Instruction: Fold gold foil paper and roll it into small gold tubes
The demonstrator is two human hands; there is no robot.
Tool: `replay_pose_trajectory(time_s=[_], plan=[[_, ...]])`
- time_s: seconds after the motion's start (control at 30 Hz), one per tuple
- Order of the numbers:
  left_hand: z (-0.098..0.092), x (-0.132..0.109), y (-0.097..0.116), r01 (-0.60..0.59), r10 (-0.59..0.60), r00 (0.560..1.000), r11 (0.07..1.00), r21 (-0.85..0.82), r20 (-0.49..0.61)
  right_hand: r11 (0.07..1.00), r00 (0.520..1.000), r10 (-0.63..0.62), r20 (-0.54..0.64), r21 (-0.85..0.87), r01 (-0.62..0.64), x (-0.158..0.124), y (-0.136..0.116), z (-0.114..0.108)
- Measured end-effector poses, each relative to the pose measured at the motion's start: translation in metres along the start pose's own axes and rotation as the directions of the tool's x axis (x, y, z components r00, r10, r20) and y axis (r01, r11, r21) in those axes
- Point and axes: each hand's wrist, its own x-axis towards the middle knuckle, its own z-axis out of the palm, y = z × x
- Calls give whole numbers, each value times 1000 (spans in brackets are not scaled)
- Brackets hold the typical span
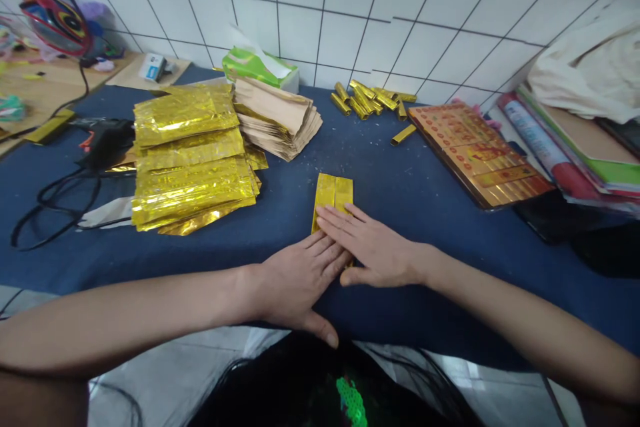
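Landmark: the stack of gold foil sheets (193,167). The folded gold strip (327,188) lies to its right and slightly nearer the person, flat on the blue cloth (373,160). The left hand (295,280) is spread palm-down on the strip, fingers extended, thumb apart. The right hand (383,250) is likewise flat, its fingers crossing the left fingertips. Neither hand grips anything. The strip's near end is mostly hidden.

Risks, as judged: uneven pressure could skew the lengthwise seam; releasing a weak crease could let the flaps lift, as the foil looks springy. A sideways slip of either palm could wrinkle or tear the strip. A backward sweep of the left forearm could disturb the stack's loose near edge, and a pull on the looped black cable (37,207), left of the stack, could drag against it.

Materials: the stacked foil is shiny, crinkled and unevenly layered. Brown paper sheets (280,107), adjoining the stack's far right side, are matt and curling. Gold tubes (363,107), beyond and well right of the stack, are short, hollow and angular, lying in a loose heap.
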Motion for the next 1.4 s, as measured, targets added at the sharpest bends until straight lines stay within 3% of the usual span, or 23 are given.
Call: replay_pose_trajectory(time_s=[0.3,0.83,1.2,1.4], plan=[[3,-3,-1,16,-17,999,1000,24,28,980,985,175,-13,-93,-175,35,49,-6],[6,-8,6,-1,0,999,1000,30,32,971,975,213,-66,-95,-219,39,50,-3],[4,-8,8,21,-22,999,999,35,48,971,977,208,-40,-113,-211,37,53,-4],[4,-9,8,19,-21,999,999,45,37,916,932,356,-65,-170,-362,38,74,-8]])
